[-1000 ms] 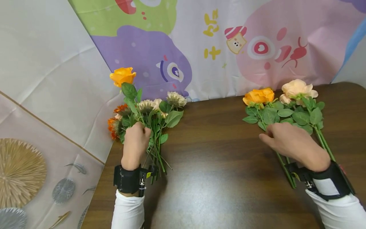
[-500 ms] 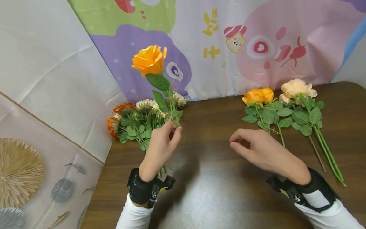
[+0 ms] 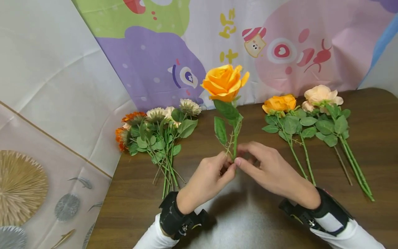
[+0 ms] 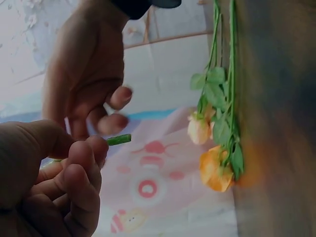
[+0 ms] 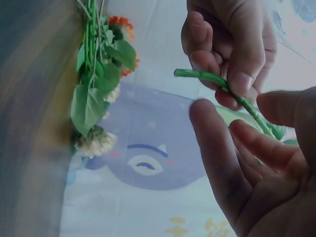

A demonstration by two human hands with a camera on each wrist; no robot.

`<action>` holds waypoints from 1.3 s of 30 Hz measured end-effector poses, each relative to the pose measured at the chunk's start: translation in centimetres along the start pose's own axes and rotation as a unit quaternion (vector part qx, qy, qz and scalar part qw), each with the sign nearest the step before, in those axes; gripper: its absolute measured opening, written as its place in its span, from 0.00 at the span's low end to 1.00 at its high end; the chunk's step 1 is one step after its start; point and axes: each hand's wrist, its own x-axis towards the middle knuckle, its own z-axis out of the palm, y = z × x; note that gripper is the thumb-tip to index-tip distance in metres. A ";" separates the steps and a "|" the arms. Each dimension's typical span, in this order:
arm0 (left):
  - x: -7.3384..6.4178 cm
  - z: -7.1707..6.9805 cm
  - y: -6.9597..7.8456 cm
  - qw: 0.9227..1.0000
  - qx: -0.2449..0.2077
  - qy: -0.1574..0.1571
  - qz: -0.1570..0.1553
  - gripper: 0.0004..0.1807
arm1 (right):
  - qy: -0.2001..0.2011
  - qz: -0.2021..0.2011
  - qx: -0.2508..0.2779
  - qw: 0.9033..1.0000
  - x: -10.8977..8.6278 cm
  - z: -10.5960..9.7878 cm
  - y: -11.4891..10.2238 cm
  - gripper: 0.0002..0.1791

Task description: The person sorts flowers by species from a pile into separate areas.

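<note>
An orange-yellow rose (image 3: 225, 83) with green leaves stands upright over the middle of the table, bloom at the top. My left hand (image 3: 209, 178) pinches its green stem (image 5: 200, 75) low down between thumb and fingers; the cut end sticks out past them in both wrist views. At the same stem is my right hand (image 3: 270, 169), thumb tip and fingers close around it. In the right wrist view the right fingers (image 5: 215, 148) are spread, with the stem passing between them and the thumb.
On the left of the brown table (image 3: 199, 221) lies a pile of orange and cream flowers (image 3: 158, 138), stems toward me. Another orange-yellow rose (image 3: 280, 103) and peach roses (image 3: 323, 97) lie at the right. Behind the table hangs a cartoon-printed cloth (image 3: 168, 69).
My left hand has lifted the rose from the left pile and brought it right to the middle. My right hand has moved left from the right-hand flowers to the rose's stem.
</note>
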 end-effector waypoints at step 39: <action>-0.1 0.0 0.2 0.994 0.102 -0.040 0.013 0.08 | -0.134 0.350 -0.091 0.922 -2.0 -9.7 13.7 0.18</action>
